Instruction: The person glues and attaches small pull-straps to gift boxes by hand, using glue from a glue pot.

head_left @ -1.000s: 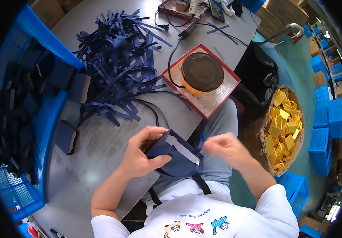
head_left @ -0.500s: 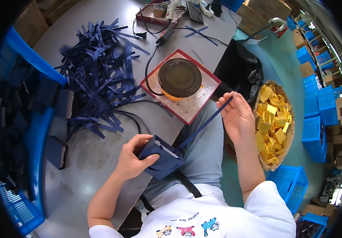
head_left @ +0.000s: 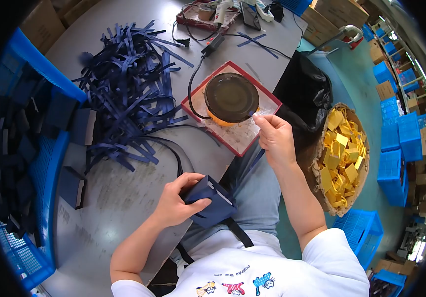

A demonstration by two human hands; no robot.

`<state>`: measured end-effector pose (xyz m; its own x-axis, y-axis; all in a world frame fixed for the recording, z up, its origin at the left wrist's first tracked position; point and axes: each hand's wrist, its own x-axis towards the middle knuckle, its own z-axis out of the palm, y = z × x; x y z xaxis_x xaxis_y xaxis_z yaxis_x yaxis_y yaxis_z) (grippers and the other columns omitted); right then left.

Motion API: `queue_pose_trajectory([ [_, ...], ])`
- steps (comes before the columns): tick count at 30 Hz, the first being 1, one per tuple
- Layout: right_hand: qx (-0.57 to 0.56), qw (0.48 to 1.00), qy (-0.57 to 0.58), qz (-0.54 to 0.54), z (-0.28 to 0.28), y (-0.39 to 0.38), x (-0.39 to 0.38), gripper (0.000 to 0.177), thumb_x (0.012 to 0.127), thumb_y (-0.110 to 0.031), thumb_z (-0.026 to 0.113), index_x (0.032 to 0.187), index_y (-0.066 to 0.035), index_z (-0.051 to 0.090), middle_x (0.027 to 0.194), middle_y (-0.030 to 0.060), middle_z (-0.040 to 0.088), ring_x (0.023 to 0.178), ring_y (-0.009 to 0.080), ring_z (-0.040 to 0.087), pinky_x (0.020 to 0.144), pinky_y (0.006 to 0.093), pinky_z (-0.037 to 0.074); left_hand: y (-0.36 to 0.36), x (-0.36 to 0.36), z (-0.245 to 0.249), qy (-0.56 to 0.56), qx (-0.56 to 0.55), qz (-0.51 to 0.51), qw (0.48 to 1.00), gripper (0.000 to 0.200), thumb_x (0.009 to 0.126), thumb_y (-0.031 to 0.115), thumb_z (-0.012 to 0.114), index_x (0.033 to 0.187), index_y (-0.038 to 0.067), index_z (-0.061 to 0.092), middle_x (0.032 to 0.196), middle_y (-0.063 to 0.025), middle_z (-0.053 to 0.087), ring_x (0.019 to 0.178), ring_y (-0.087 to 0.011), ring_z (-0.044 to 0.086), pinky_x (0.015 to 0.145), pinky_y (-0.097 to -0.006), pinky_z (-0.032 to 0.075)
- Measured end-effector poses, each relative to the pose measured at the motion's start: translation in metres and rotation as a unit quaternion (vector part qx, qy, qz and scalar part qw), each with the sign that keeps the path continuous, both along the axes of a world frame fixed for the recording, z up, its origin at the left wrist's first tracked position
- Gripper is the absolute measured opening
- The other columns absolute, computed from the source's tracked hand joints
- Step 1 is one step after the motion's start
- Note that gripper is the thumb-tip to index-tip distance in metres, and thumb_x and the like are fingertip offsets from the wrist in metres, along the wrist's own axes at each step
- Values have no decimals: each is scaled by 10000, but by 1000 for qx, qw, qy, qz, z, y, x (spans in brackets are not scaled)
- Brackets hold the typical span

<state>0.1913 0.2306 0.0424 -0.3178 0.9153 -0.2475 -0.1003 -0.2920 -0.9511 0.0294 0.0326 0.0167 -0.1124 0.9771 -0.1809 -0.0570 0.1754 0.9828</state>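
Observation:
My left hand (head_left: 179,200) is wrapped round a small navy box (head_left: 211,204), thumb across its near face, over the table's edge and my lap. Between the thumb and fingers of my right hand (head_left: 276,138) is pinched a navy ribbon (head_left: 257,160). Its short end pokes out at the rim of a round pot (head_left: 231,98) with a dark, glossy top and an orange side. Below my fingers the rest of the ribbon hangs toward my lap, partly hidden. The pot stands in a red-edged tray (head_left: 275,102), its cord running off to the left.
A heap of navy ribbons (head_left: 129,94) lies left of the pot. Navy boxes (head_left: 72,187) stand beside a blue crate (head_left: 49,198) holding more. At right are a black bag (head_left: 304,89) and a carton of yellow boxes (head_left: 344,156). A power strip (head_left: 221,12) lies at the back.
My right hand has moved left from beside the black bag to the pot's rim, bringing the ribbon's end there. The ribbon, stretched taut before, now hangs slack. The box shifted slightly right.

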Motion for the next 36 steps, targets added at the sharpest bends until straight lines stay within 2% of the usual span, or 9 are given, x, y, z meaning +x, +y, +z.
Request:
queue_pose_trajectory([
  [19,-10,999,-50,-13,-11,0,9,169,791,-160,690,743,-30,593,547,-69,436,434,9,307,402,190,206,-1,-1,-1,12,16,-2,1000,446,709,147,720,1091,16,532,897,-95,632,828,-156,612,782,-274,481],
  [21,-52,998,-12,28,-2,-6,17,130,829,-127,642,754,-59,561,519,-83,377,405,7,276,391,192,186,-1,-2,0,10,17,-2,1000,448,711,147,719,1095,17,530,897,-95,631,830,-154,610,779,-272,480],
  [23,-61,997,2,51,7,-13,22,115,835,-116,630,765,-54,562,521,-80,378,410,7,279,394,189,191,-2,-3,4,-28,5,-6,1000,451,717,147,717,1105,21,525,909,-96,629,833,-148,607,774,-269,478],
  [26,-110,977,44,177,25,-23,27,103,827,-85,623,758,-34,566,527,-71,389,425,9,294,402,186,204,-4,-6,10,-65,-7,-10,998,462,709,129,725,1111,25,523,917,-93,628,836,-142,603,778,-263,472],
  [28,-69,970,-19,234,41,-32,24,108,805,-76,634,737,-27,567,541,-56,424,443,8,318,412,183,225,-5,-7,19,-77,1,-19,997,470,701,118,730,1113,23,523,918,-91,628,838,-141,602,785,-262,468],
  [29,-20,962,-68,263,51,-37,22,106,777,-73,655,717,-18,586,574,-33,489,474,10,382,432,172,265,-6,-7,23,-90,11,-29,995,479,694,107,735,1115,21,524,919,-89,628,840,-140,601,792,-260,464],
  [31,42,935,-111,334,63,-45,19,104,747,-82,682,708,-18,609,606,-21,536,511,16,442,459,162,305,-10,-8,29,-85,18,-37,996,492,684,97,741,1117,14,523,924,-89,629,848,-139,601,798,-258,461],
  [35,131,881,-151,429,86,-58,8,143,734,-102,688,704,15,611,595,10,559,509,30,475,474,162,354,-15,-8,40,-75,46,-65,994,520,664,79,751,1123,-10,524,945,-98,633,875,-138,604,814,-259,455],
  [36,132,882,-149,428,86,-60,6,143,734,-102,688,704,15,611,595,10,559,509,30,475,474,162,354,-16,-8,43,-73,47,-67,994,520,664,79,751,1123,-10,524,945,-98,633,875,-138,604,814,-259,455],
])
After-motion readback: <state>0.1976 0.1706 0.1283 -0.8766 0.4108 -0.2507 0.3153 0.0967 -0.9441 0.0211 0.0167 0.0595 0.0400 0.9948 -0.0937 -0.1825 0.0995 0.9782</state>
